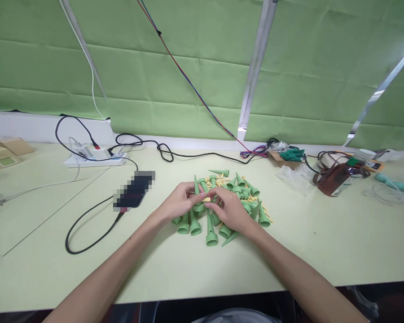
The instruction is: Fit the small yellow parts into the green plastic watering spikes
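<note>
A heap of green plastic cones (222,211) mixed with small yellow pieces (222,181) lies in the middle of the pale green table (323,242). My left hand (180,202) is closed round an upright green cone (197,195) at the heap's left side. My right hand (229,208) meets it over the heap and pinches a small yellow piece (207,199) against that cone. Several cones lie under and in front of both hands.
A black phone (134,192) on a black cable lies left of the heap. A white power strip (94,157) with cables sits at the back left. A brown bottle (336,177), a box of green parts (289,157) and clear bags are at the back right.
</note>
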`<state>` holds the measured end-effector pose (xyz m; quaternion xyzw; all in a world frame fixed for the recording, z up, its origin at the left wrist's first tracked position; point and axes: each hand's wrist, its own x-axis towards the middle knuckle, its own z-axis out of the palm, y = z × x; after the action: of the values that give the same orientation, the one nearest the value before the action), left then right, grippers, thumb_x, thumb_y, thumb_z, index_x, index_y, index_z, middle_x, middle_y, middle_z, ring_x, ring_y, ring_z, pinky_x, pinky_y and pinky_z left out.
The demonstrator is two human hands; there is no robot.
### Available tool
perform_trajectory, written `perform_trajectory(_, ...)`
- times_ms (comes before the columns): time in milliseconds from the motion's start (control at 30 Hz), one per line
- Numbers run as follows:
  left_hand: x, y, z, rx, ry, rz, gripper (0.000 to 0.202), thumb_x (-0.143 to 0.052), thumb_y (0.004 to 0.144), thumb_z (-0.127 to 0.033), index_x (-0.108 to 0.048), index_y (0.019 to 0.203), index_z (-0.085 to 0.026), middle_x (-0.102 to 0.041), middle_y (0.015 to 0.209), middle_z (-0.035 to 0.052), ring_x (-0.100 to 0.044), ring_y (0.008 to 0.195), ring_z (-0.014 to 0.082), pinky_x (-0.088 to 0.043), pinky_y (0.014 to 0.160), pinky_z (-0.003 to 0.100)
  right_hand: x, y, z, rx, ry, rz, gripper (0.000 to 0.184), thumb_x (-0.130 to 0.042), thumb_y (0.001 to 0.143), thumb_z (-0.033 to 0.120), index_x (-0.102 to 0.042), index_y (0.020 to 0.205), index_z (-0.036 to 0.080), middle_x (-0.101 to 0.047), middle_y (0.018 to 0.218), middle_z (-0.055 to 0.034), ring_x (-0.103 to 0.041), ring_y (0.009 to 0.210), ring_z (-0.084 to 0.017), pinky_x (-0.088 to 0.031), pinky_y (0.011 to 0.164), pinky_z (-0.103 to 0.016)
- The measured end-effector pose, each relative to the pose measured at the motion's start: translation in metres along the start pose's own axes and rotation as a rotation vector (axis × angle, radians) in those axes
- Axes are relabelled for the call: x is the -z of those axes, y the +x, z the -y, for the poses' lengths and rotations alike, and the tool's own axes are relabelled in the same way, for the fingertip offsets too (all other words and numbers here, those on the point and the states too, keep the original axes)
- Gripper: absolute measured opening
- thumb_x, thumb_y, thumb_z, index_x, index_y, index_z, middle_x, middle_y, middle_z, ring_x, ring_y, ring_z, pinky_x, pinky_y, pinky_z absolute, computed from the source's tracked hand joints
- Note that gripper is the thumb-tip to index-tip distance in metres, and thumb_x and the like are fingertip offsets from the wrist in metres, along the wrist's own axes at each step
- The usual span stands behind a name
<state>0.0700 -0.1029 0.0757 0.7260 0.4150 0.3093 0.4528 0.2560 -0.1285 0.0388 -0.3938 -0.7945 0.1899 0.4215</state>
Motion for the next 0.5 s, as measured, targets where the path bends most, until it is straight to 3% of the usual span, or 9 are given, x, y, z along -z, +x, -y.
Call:
perform_trajectory(233,-0.0002,-0.0004,-0.0016,-0.021,0.005,0.017,0.037,-0.062,0.081,-0.051,-0.063,0.079,-0.014,-0.046,0.06,-0.0034,-0.031,0.048,0.0061,-0.023,0.043,0.019,-0.0002,0.0003,0.0006,0.02,-0.026,-0.001,0.005,-0.057,0.092,0.019,-0.062,0.093,0.019,-0.061,0.079,-0.0015,-0.052,0.067,-0.015,-0.04,0.062,-0.027)
perform_trajectory(500,-0.0006,0.0011,0.0033,-0.058,0.02,0.03,0.033,-0.059,0.083,-0.047,-0.062,0.078,-0.014,-0.048,0.064,-0.002,-0.035,0.053,0.0079,-0.026,0.047,0.02,-0.0005,0.0009,0.0012,-0.005,-0.038,0.018,0.014,-0.055,0.095,0.023,-0.062,0.083,0.019,-0.061,0.072,-0.001,-0.053,0.065,-0.015,-0.039,0.062,-0.027)
